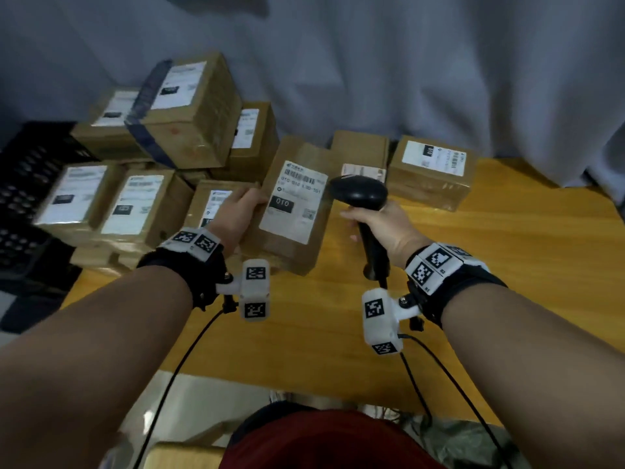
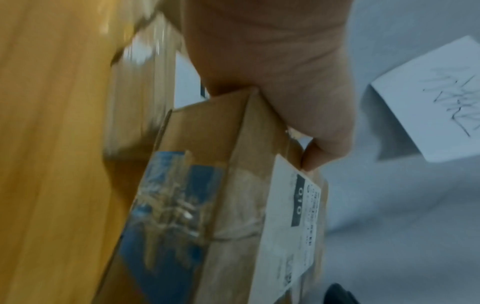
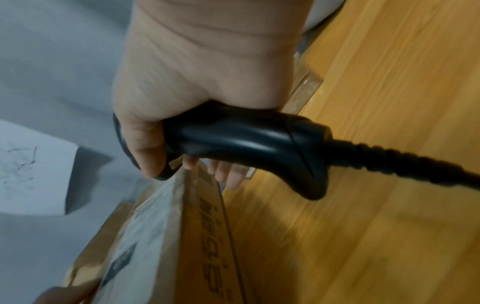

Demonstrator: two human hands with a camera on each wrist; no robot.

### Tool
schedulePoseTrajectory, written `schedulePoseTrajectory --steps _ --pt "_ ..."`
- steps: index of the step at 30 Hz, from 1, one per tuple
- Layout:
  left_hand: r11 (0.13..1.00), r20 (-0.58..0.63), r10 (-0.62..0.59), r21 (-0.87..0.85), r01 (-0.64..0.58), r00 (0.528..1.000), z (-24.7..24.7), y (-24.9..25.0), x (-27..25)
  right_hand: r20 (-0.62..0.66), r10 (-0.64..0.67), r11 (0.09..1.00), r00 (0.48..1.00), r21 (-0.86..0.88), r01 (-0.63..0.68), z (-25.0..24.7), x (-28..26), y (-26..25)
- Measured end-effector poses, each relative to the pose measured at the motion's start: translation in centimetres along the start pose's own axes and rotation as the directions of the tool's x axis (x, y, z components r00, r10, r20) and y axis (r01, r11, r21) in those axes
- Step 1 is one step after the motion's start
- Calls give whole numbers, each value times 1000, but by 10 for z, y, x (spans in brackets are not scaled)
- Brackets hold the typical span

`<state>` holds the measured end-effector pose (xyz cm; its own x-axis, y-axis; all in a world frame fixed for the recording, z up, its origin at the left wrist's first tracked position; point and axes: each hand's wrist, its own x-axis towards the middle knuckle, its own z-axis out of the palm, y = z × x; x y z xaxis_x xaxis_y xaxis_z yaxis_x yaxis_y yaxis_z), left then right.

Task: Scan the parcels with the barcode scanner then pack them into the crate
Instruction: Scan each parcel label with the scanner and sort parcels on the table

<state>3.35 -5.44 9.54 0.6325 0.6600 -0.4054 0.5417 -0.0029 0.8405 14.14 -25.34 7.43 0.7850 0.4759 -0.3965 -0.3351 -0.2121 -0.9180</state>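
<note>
Scanning step in hand. Left hand [image 1: 236, 206] grips the left edge of a brown parcel [image 1: 294, 204], thumb on top beside the label, fingers under; left wrist view shows the grip clamped on the corner. The parcel looks tilted label-up and raised off the counter [image 1: 490, 265], though whether its near edge touches the wood I can't tell. White label [image 1: 295, 201] faces up, barcode near its far end.

Right hand [image 1: 382, 225] has a closed fist grip on the handle of the black scanner [image 1: 360, 194], fingers curled round it in the right wrist view. The scanner head sits just right of the parcel, level with the barcode, nose pointing left toward the label. Cable runs off the handle base.

Both forearms stretch forward, wrists roughly level, hands either side of the parcel.

The black crate [image 1: 30, 184] is well left of the parcel, with stacked parcels [image 1: 142, 157] in between, some seemingly already in it. More boxes [image 1: 429, 170] lie right of and behind the parcel, likely unscanned.

Next move, my guess: line the nose on the barcode, pull the trigger, then carry the parcel left to the crate. Needs a steady label angle; blur suggests the hands are in motion.
</note>
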Motion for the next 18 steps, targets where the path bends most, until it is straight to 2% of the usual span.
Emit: schedulePoseTrajectory --steps 4,6,11,13,18 --pt "980 -28 33 196 -27 999 -74 -13 9 114 1 1000 994 9 -2 71 7 -10" --pt "978 -29 -9 207 15 1000 -102 -20 14 153 1 1000 988 -20 2 105 9 -13" --pt "948 4 -19 319 17 1000 -145 -31 29 140 24 989 990 -146 -3 167 15 -9" --pt "903 18 6 430 -13 1000 -156 -34 35 128 28 991 991 -130 -12 180 18 -5" --pt "717 24 194 679 -158 981 -165 -40 48 97 36 995 995 -93 -27 197 21 -1"
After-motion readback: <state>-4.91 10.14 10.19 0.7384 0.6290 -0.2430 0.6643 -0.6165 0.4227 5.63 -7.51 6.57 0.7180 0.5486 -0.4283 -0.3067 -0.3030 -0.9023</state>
